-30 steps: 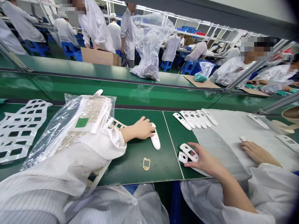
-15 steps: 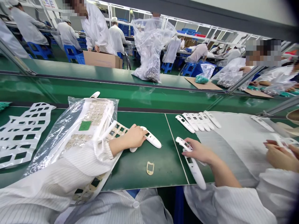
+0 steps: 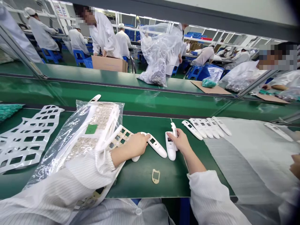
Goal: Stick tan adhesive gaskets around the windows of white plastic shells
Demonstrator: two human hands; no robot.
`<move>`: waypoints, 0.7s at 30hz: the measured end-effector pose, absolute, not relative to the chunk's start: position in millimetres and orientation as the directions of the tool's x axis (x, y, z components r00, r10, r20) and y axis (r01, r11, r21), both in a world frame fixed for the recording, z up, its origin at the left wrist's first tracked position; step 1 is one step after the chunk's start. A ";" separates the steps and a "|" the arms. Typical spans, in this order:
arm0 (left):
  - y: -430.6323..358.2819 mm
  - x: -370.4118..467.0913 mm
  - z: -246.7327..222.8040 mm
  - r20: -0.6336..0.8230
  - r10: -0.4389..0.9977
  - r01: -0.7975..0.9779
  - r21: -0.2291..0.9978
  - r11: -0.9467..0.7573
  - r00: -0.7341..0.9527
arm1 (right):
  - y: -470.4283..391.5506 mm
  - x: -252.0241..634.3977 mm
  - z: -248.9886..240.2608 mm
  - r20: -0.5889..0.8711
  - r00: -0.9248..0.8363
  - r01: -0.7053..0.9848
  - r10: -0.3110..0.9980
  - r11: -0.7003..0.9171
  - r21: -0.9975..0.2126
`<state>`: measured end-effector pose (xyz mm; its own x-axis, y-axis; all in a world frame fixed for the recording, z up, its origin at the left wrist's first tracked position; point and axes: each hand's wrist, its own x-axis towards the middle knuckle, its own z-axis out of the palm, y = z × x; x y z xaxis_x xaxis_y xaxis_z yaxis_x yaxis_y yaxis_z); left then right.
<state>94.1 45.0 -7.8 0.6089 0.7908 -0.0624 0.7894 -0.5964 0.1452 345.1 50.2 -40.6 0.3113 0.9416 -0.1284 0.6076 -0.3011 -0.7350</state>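
Observation:
My left hand [image 3: 137, 145] is closed on the upper end of a white plastic casing [image 3: 157, 146], which slants down to the right over the green table. Another white piece shows partly beneath that hand. My right hand [image 3: 180, 139] grips white casings [image 3: 171, 149], one turned on edge against a flatter one, right of the left hand's casing. Below both hands lies a small beige frame-shaped piece [image 3: 155, 176]. Close to my left wrist is a sheet of beige adhesive pieces [image 3: 120, 136] with square openings.
A clear bag with more sheets [image 3: 99, 115] lies left, beside a white cut-out sheet [image 3: 32, 137]. Several white casings [image 3: 206, 127] stand in a row at right, near a translucent sheet [image 3: 243, 156]. Another person's hand [image 3: 295, 165] shows at the right edge.
My right hand has moved left with the casings, now close to the left hand's casing. The left hand keeps its grip. The view has shifted slightly, and the neighbour's hands have mostly left view.

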 end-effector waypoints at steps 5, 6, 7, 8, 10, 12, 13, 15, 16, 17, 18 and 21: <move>42.5 105.9 -12.5 -0.062 0.852 0.846 0.176 -0.503 0.519 | 29.9 344.9 -39.8 0.069 0.457 0.731 0.887 -0.330 -0.597; 42.8 107.9 -12.3 -0.056 0.854 0.846 0.182 -0.501 0.517 | 25.0 343.0 -41.2 0.101 0.461 0.754 0.882 -0.329 -0.569; 43.1 109.1 -11.8 -0.048 0.853 0.844 0.186 -0.503 0.519 | 20.4 339.6 -43.4 0.130 0.456 0.775 0.881 -0.321 -0.544; 43.4 109.5 -11.3 -0.040 0.850 0.840 0.189 -0.509 0.525 | 16.4 334.8 -46.3 0.158 0.445 0.795 0.882 -0.308 -0.522; 43.9 107.9 -10.5 -0.025 0.842 0.831 0.185 -0.525 0.538 | 10.5 321.8 -53.3 0.205 0.414 0.831 0.887 -0.276 -0.484; 44.4 104.2 -10.7 -0.009 0.837 0.825 0.173 -0.537 0.547 | 7.0 306.7 -59.7 0.240 0.376 0.858 0.895 -0.239 -0.454; 44.7 102.2 -11.1 0.001 0.837 0.826 0.166 -0.539 0.547 | 5.7 299.3 -62.1 0.253 0.355 0.870 0.900 -0.219 -0.442; 45.2 98.6 -11.9 0.023 0.842 0.830 0.155 -0.535 0.539 | 2.9 286.4 -64.3 0.271 0.310 0.889 0.911 -0.176 -0.423; 45.3 97.2 -11.9 0.035 0.846 0.834 0.151 -0.531 0.532 | 0.8 281.3 -64.0 0.277 0.285 0.897 0.918 -0.153 -0.415; 45.2 96.1 -11.7 0.047 0.850 0.838 0.148 -0.526 0.525 | -1.9 277.4 -62.8 0.283 0.259 0.905 0.924 -0.130 -0.406; 44.8 95.2 -11.3 0.061 0.852 0.840 0.147 -0.523 0.520 | -5.3 274.7 -61.1 0.287 0.230 0.913 0.930 -0.104 -0.395; 42.1 92.6 -11.3 0.108 0.823 0.808 0.156 -0.568 0.557 | -17.9 273.1 -55.6 0.277 0.109 0.937 0.955 -0.006 -0.351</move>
<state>92.6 42.1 -11.3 0.5575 0.8231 0.1083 0.8081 -0.5679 0.1564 273.1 -17.9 -55.6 0.1095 0.9548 0.2765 0.9365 -0.0058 -0.3506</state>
